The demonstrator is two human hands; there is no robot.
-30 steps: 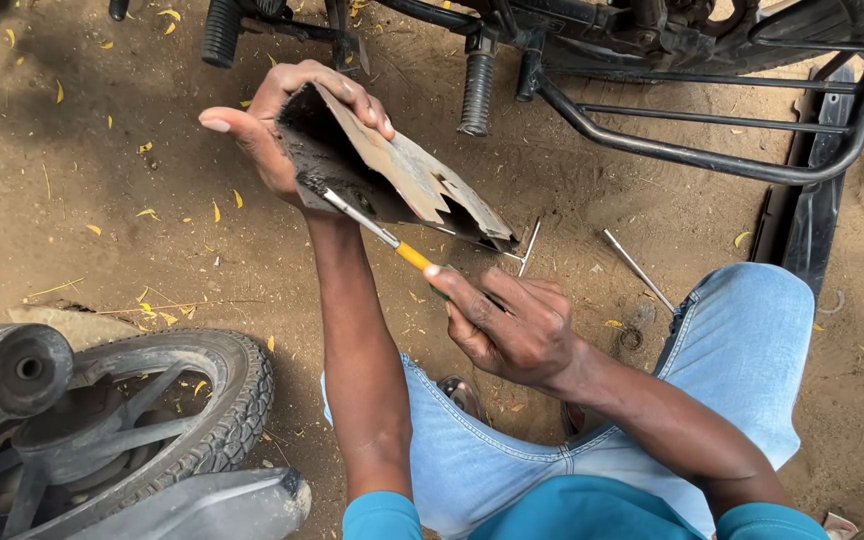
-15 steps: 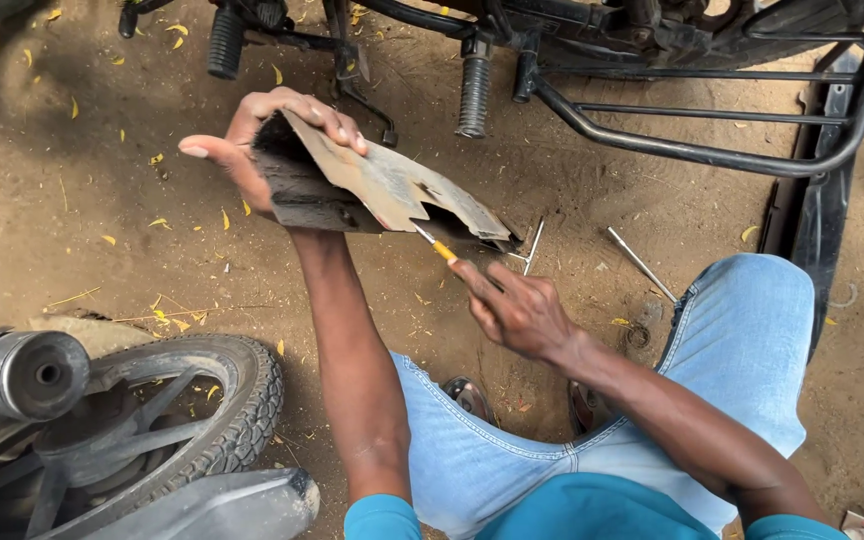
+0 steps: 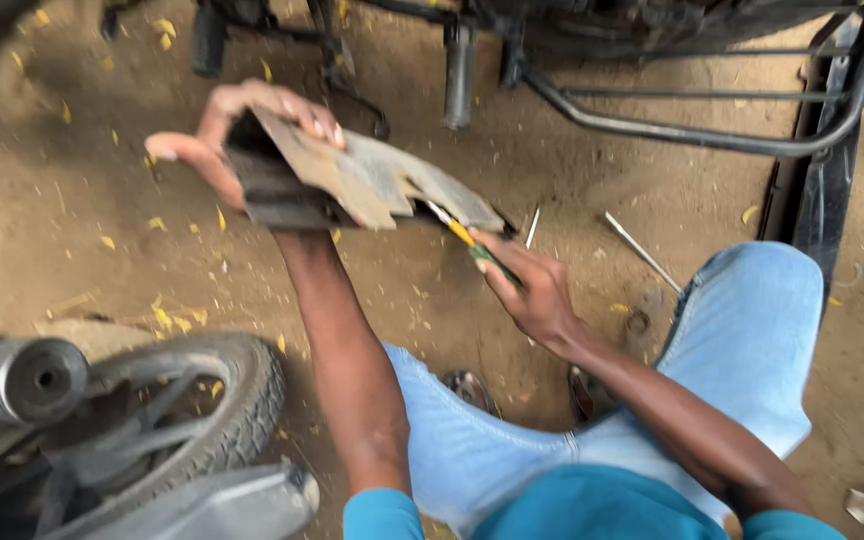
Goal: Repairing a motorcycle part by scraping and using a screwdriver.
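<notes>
My left hand [image 3: 237, 135] holds up a dusty, dark motorcycle body panel [image 3: 362, 185] with a jagged edge, gripping its left end with fingers over the top. My right hand [image 3: 532, 290] is shut on a screwdriver [image 3: 467, 240] with a yellow and green handle. Its shaft points up and left and goes under the panel's right side, where the tip is hidden. I squat on bare earth, my blue-jeaned knees [image 3: 752, 300] below the hands.
A motorcycle frame with footpegs [image 3: 457, 70] and a black tube guard [image 3: 712, 140] stands ahead. Two thin metal rods [image 3: 640, 250] lie on the dirt near my right hand. A tyre [image 3: 222, 400] and exhaust end [image 3: 27, 380] sit at lower left.
The panel has tilted flatter and lower. My right hand moved up and left, pushing the screwdriver further under the panel's right edge.
</notes>
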